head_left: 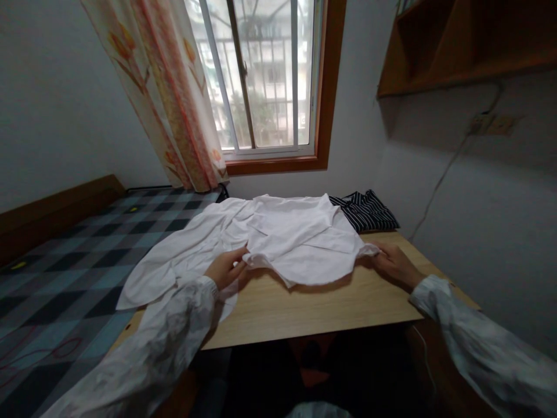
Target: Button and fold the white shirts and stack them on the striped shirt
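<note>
You grip a white cloth [300, 238] by two edges at a wooden table [313, 313], the cloth lying at the middle of the clock face as you look down. Your left hand [226, 268], at about 8 o'clock from the cloth's center, has thumb and fingers closed together on its near-left edge. Your right hand [395, 266], between 3 and 4 o'clock, pinches the opposite corner, drawn out to a narrow point at the fingertips. Between the two grips the hem sags toward 6 o'clock; whether all of it rests on the wood cannot be told. Your left forearm enters from 8 o'clock and your right from 4, both in pale sleeves, the hands held low over the tabletop and well apart, reaching inward. More white fabric spreads in folds toward 9 o'clock, beside a checked bed [65, 249]. A striped garment [372, 212] lies folded at 2 o'clock near the table's far end, beneath a window [272, 75] at 12.
</note>
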Action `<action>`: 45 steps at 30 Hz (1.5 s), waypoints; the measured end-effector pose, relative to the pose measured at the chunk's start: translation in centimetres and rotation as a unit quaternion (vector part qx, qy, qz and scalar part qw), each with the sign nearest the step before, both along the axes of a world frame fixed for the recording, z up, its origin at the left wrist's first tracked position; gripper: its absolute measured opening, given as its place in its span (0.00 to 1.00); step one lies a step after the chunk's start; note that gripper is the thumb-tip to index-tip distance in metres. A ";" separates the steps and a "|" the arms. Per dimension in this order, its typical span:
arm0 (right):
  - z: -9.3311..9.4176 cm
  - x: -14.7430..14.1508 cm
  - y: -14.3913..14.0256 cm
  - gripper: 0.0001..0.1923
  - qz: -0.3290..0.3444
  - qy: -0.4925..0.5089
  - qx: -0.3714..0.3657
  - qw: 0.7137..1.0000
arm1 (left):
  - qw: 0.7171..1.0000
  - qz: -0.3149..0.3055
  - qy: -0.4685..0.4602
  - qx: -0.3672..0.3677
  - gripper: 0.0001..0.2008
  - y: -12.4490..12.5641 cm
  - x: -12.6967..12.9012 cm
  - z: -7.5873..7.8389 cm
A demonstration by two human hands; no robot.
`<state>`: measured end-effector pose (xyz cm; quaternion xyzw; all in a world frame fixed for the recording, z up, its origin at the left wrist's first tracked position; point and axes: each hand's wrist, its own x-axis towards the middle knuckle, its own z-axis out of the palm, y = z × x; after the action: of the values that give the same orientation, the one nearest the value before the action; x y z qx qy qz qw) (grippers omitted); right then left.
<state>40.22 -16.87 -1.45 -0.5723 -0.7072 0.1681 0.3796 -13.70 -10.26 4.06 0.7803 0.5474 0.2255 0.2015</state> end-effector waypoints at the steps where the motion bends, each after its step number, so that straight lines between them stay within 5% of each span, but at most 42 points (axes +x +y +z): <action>1: 0.0 0.0 0.9 0.17 -0.034 0.033 -0.001 0.999 | 1.000 0.008 -0.022 0.012 0.17 0.7 0.4 0.2; 5: -0.4 -0.1 5.2 0.25 -0.130 0.108 -0.002 0.986 | 0.996 0.075 -0.037 0.028 0.24 4.0 2.4 0.3; 10: -1.4 -0.8 8.3 0.20 -0.162 0.050 -0.034 0.985 | 0.987 0.137 0.078 -0.010 0.21 6.6 3.5 -0.7; 16: -0.9 -0.9 5.9 0.33 -0.074 -0.025 0.167 0.983 | 0.985 0.149 0.084 0.019 0.24 5.8 3.0 -1.1; 21: 0.3 0.2 3.9 0.35 0.087 -0.216 0.264 0.936 | 0.972 0.006 0.111 0.207 0.22 4.0 4.5 0.1; 28: 0.0 -0.3 4.4 0.16 0.142 -0.271 0.265 0.914 | 0.949 -0.233 0.114 0.178 0.18 2.8 10.3 -0.8; 34: 0.6 -1.9 4.9 0.24 0.162 -0.274 0.267 0.909 | 0.957 -0.211 0.085 0.179 0.21 3.1 13.0 -3.8; 39: 1.1 -3.2 5.2 0.23 0.214 -0.269 0.245 0.906 | 0.956 -0.212 0.075 0.187 0.21 3.0 12.9 -4.6; 45: 1.7 -5.0 7.3 0.16 0.127 -0.083 0.178 0.972 | 0.956 -0.213 0.064 0.191 0.21 3.1 12.8 -4.8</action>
<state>35.23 -9.55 0.28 -0.4132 -0.8216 0.0385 0.3908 -0.92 -7.20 -0.79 0.9158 0.3266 0.2268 0.0563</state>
